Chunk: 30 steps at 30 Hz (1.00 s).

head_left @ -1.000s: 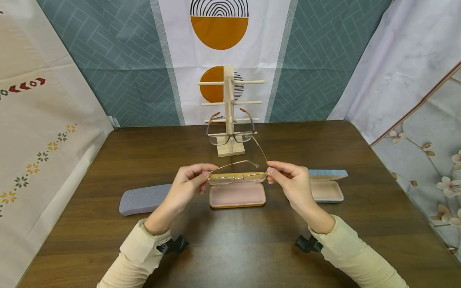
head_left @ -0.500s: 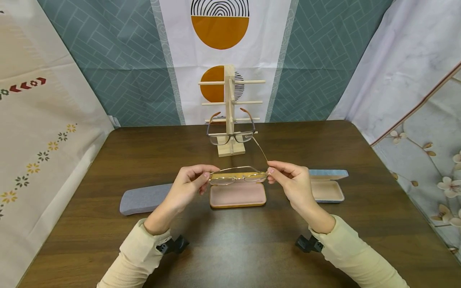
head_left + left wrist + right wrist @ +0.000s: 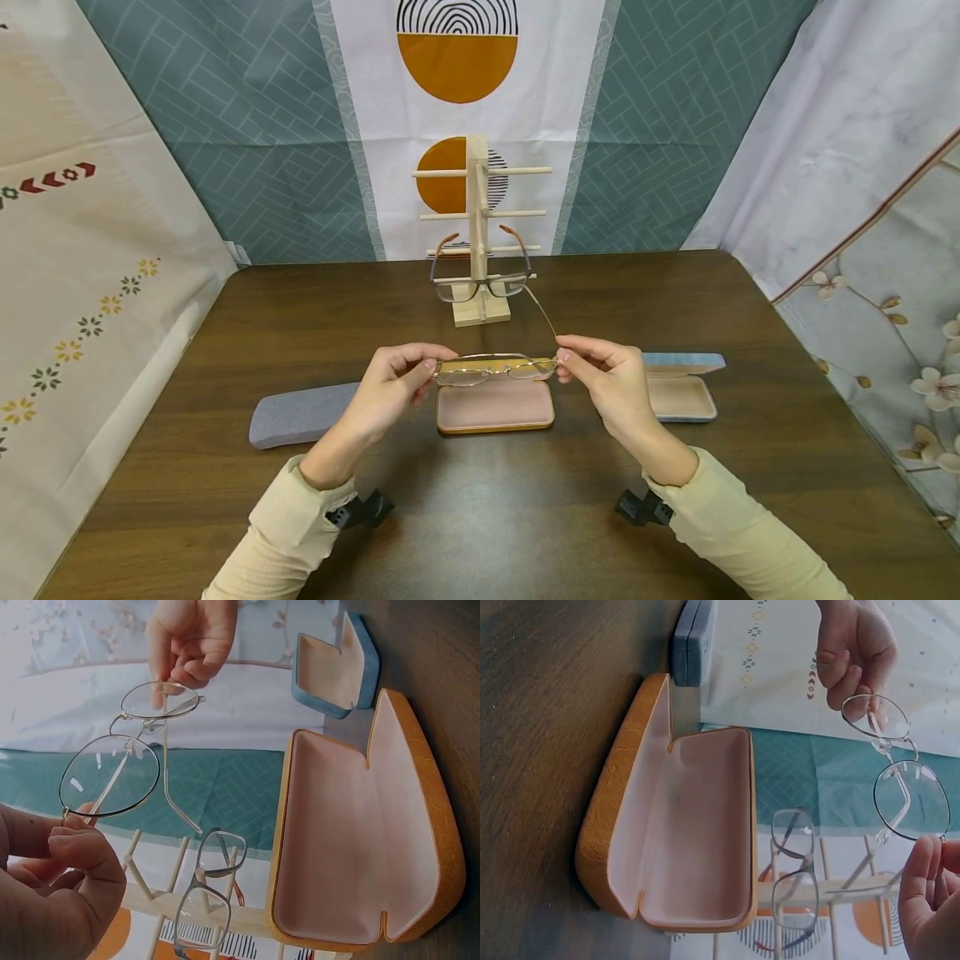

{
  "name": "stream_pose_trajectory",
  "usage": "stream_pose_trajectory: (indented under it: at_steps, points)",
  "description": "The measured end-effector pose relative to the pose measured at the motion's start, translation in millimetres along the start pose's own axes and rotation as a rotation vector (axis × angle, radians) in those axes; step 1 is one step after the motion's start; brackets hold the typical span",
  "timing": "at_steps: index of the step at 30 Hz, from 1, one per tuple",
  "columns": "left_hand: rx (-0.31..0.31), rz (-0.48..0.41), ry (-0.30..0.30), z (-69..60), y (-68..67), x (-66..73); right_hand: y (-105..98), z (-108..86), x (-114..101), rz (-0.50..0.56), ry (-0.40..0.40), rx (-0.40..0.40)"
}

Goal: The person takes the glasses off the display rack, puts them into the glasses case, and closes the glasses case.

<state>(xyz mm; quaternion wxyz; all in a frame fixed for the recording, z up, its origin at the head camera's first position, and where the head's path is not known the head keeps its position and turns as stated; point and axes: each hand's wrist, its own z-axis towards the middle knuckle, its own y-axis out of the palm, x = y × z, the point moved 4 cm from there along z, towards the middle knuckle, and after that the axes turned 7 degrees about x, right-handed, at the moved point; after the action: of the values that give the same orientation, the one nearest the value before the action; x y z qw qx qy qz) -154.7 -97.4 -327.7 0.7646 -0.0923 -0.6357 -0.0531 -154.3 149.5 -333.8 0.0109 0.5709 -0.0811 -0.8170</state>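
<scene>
Wire-rimmed gold eyeglasses [image 3: 531, 370] hang level between both hands. My left hand [image 3: 392, 379] pinches the frame's left corner with thumb and fingers. At the opposite end, the thumb and fingers of my right hand [image 3: 611, 385] grip the frame near the hinge. The left temple arm [image 3: 487, 356] lies folded across behind the lenses. Stretching backward, the right temple arm [image 3: 542, 310] stands unfolded. Below and behind the glasses is a mustard-yellow glasses case [image 3: 495, 408], lid raised, pink lining showing. In the left wrist view the rims of the eyeglasses [image 3: 112, 776] look round.
A wooden glasses stand [image 3: 478, 200] at the back bears grey-framed eyeglasses [image 3: 455, 291] on a low rung. A closed grey-blue case [image 3: 300, 417] lies left, partly behind my left forearm. An open light-blue case [image 3: 681, 396] stands right, partly hidden by my right hand.
The left temple arm has swung inward, from pointing back and right to lying close behind the lenses. Both hands have stayed in place with their grip.
</scene>
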Motion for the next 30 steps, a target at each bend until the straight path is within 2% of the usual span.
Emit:
stream_pose_trajectory:
  at_steps: [7, 16, 30]
  points:
    - [0.02, -0.011, -0.027, -0.5, -0.5, -1.8, -0.5, -0.3, 0.9, 0.016, 0.012, -0.013]
    - [0.057, -0.027, -0.058, -0.9, -2.2, -3.8, 0.1, 0.5, 2.5, -0.006, 0.09, -0.016]
    - [0.056, -0.017, -0.026, -2.3, -2.4, -3.6, -0.8, -0.4, 3.9, 0.024, 0.149, -0.046]
